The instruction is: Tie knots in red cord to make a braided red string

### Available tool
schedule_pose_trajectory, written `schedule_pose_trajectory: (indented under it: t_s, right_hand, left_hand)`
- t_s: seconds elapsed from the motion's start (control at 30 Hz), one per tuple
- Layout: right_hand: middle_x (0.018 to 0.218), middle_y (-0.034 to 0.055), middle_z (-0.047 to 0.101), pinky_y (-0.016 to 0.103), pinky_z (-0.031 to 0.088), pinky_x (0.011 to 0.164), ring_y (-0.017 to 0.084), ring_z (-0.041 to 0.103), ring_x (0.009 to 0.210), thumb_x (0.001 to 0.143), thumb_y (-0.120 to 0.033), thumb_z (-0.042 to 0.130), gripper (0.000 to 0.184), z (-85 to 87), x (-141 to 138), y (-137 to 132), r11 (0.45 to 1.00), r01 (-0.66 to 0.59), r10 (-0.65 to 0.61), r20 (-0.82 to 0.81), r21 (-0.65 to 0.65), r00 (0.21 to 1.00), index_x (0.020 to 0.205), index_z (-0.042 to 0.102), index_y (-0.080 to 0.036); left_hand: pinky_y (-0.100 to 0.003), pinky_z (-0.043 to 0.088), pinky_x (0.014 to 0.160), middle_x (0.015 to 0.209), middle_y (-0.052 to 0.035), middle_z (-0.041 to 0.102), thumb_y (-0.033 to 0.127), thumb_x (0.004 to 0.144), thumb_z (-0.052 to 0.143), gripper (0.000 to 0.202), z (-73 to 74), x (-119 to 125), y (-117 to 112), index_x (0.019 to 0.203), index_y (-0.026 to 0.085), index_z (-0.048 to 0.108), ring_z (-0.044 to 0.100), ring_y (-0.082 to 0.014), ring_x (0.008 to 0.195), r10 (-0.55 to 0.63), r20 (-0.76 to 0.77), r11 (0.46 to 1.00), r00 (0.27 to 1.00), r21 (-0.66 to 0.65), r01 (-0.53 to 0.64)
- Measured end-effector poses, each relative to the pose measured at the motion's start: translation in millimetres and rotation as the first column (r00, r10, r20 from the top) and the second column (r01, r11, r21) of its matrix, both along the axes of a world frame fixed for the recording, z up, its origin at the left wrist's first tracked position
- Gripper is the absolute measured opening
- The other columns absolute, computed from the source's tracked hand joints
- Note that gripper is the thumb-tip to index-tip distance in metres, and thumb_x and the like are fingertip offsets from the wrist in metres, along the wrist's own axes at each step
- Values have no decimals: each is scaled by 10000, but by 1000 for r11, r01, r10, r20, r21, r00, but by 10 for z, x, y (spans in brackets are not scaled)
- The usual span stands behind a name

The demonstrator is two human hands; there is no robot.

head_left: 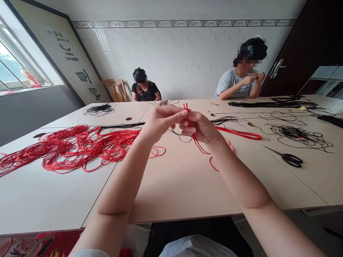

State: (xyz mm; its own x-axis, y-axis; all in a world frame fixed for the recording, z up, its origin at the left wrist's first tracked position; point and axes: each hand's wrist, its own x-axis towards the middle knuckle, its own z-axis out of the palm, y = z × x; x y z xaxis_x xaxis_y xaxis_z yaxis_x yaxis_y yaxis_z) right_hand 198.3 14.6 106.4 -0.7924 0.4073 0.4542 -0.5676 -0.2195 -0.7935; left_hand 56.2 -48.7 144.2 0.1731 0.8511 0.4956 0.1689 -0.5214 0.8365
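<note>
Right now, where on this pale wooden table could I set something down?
Near left, before the tangled red cord heap; near right, between the right forearm and the black-handled metal scissors. It's crowded at the heap and beyond the scissors, where thin black cords sprawl.

From here, the red heap [107, 142] trails out of sight leftward, the right hand [205, 128] covers some cord [187, 107], and the table [174, 189] hides the hands of the person in black [146, 92].
</note>
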Motion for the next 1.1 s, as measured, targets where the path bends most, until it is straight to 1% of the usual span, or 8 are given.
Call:
schedule_pose_trajectory:
  t_s: [0.2,0.3,0.43,0.53,0.63,0.7,0.83,1.1]
  right_hand:
    - [660,-27,490,160,385,453,25,391,472,777,-211,543,85,-9,-7,12,998,51,-52,27,25,998,744,526,-135]
    - [675,-13,502,181,411,474,40,424,499,793,-219,518,103,4,-3,8,995,66,-70,49,70,996,747,544,-131]
    - [773,19,558,232,499,621,98,549,681,784,-238,566,101,47,55,17,974,157,-183,161,166,970,819,580,-144]
    - [828,26,597,248,517,712,119,587,798,771,-251,606,132,91,124,6,913,346,-390,209,218,897,869,606,-162]
    - [848,26,622,252,525,714,127,602,825,784,-289,598,144,149,173,-74,834,493,-533,137,247,835,864,636,-176]
    - [853,36,639,270,535,726,134,609,820,786,-323,607,178,186,187,-149,795,531,-576,93,294,812,868,662,-176]
    - [848,50,667,297,557,738,140,626,782,728,-319,690,205,215,183,-238,722,595,-653,62,354,755,873,699,-175]
    - [800,48,683,271,578,684,136,634,750,717,-342,702,182,187,160,-237,677,636,-694,34,371,719,803,730,-185]
  left_hand:
    - [-220,391,460,611,-28,637,349,718,696,185,-10,4,10,742,166,709,574,-110,581,31,-7,999,999,19,-31]
    - [-235,415,477,608,-29,632,354,722,689,192,-12,-14,15,752,164,699,586,-122,584,33,-25,999,999,18,-32]
    - [-231,384,462,569,-12,581,340,726,684,171,-9,-39,24,719,169,691,533,-96,535,68,-39,997,997,39,-67]
    - [-229,342,448,615,-17,581,330,717,691,156,-2,-40,22,698,176,700,483,-77,524,152,-98,985,984,103,-142]
    - [-239,371,495,670,-31,593,324,709,694,142,8,-25,3,715,185,719,500,-93,590,258,-189,949,948,233,-211]
    - [-243,386,518,684,-36,593,321,710,689,140,16,-17,-15,725,186,723,508,-100,618,304,-226,927,925,295,-233]
    - [-242,398,512,692,-41,596,318,727,659,148,30,-25,-46,701,183,715,520,-108,622,339,-248,908,908,337,-247]
    - [-241,402,507,651,-30,572,280,719,651,120,36,-33,-61,719,185,724,492,-102,582,385,-267,885,884,377,-272]
